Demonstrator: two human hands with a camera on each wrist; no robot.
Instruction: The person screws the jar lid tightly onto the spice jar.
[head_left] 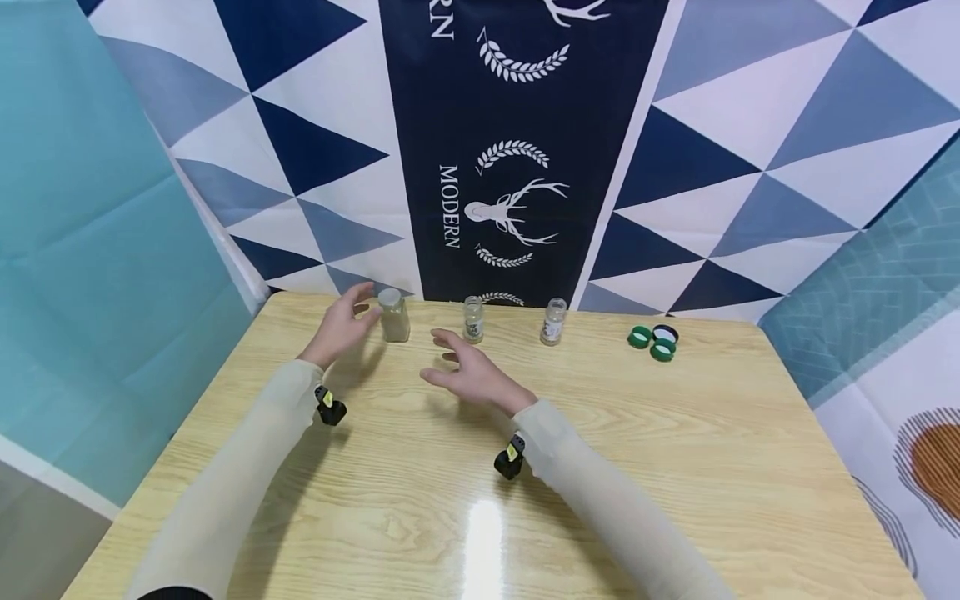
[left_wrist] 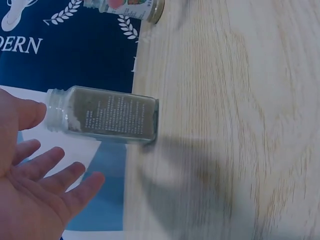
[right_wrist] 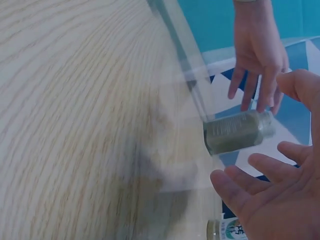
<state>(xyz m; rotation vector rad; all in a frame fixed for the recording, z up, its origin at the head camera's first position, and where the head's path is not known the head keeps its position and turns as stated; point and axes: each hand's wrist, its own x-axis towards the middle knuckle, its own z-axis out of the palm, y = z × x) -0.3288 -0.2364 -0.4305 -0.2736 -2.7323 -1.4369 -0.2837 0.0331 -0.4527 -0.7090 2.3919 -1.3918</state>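
A square glass jar of greyish-green powder (head_left: 395,321) stands upright and capless at the back left of the table. Beside its neck is my left hand (head_left: 339,329), fingers spread and not wrapped around it. In the left wrist view the thumb lies at the threaded mouth of the jar (left_wrist: 112,112); whether it touches cannot be told. My right hand (head_left: 476,375) hovers over the table to the right of that jar, fingers loosely bent, holding nothing. Just behind it stands a small labelled glass jar (head_left: 473,323), with a similar jar (head_left: 553,323) farther right.
Two green caps (head_left: 640,337) and a black-rimmed cap (head_left: 665,333) lie together at the back right of the wooden table (head_left: 675,467). A patterned cloth (head_left: 517,108) hangs directly behind the table's back edge. Teal cloth (head_left: 90,250) covers the left side.
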